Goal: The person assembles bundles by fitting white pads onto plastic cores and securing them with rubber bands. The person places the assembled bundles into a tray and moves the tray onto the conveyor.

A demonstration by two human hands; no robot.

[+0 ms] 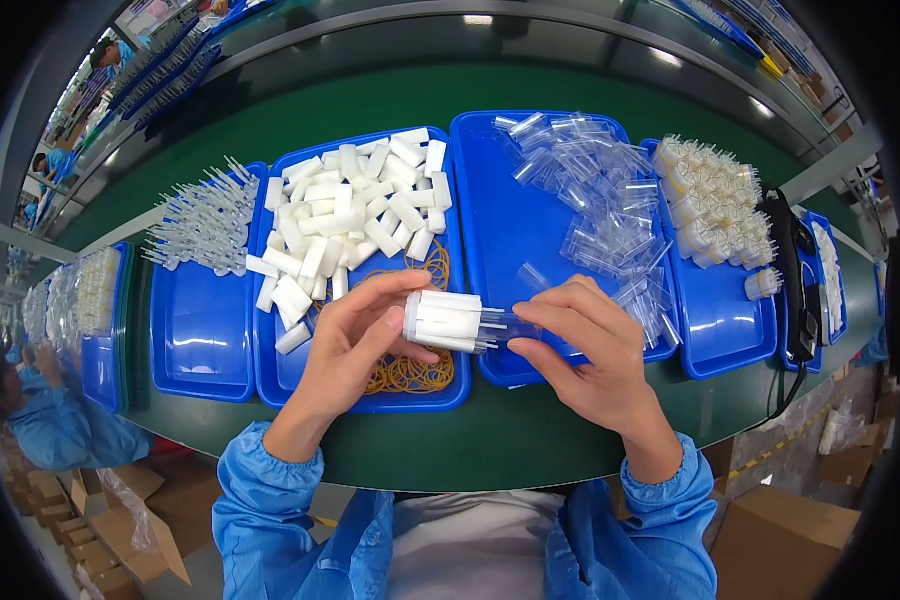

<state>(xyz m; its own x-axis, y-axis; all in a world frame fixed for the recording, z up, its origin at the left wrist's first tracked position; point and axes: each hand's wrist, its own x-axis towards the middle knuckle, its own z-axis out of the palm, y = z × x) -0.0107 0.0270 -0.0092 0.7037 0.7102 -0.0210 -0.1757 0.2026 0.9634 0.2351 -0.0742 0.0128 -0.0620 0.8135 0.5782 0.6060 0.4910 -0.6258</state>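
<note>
In front of me, my left hand [342, 345] is closed round a bundle of white blocks [444, 320] lying sideways, with thin clear rods sticking out of its right end. My right hand [592, 350] pinches a clear plastic sleeve [510, 327] against that end; how far the two overlap is hard to see. Behind my left hand, a blue tray holds a heap of loose white blocks [355, 200] and many tan rubber bands [410, 372]. Past my right hand lies a pile of clear plastic sleeves [595, 190] in another blue tray [500, 215].
At left, a blue tray [202, 340] bears a stack of thin clear rods [205, 220]. Finished-looking bundles [715, 200] fill a tray at right, beside a black strapped object [798, 280]. A co-worker [65, 410] sits at far left. Cardboard boxes [785, 540] stand on the floor.
</note>
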